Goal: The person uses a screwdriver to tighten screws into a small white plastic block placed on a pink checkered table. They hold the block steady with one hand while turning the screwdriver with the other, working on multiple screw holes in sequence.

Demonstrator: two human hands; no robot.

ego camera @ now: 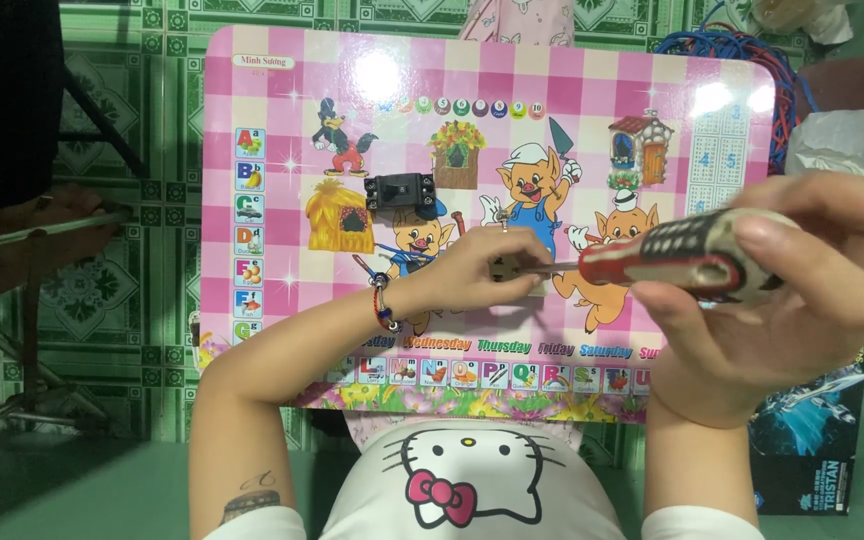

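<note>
Head view: Left hand (pixel 477 268) rests on the pink checked plastic counter (pixel 282 90) printed with cartoon pigs, fingers pinched around a small metal part (pixel 502 270) held against the surface. Right hand (pixel 782 290) is clenched around the red-and-black ribbed handle of a screwdriver (pixel 682 258); its thin metal shaft runs left and its tip meets the small part at the left fingertips. A small black rectangular switch block (pixel 401 190) lies on the counter, apart from both hands, just above the left hand.
</note>
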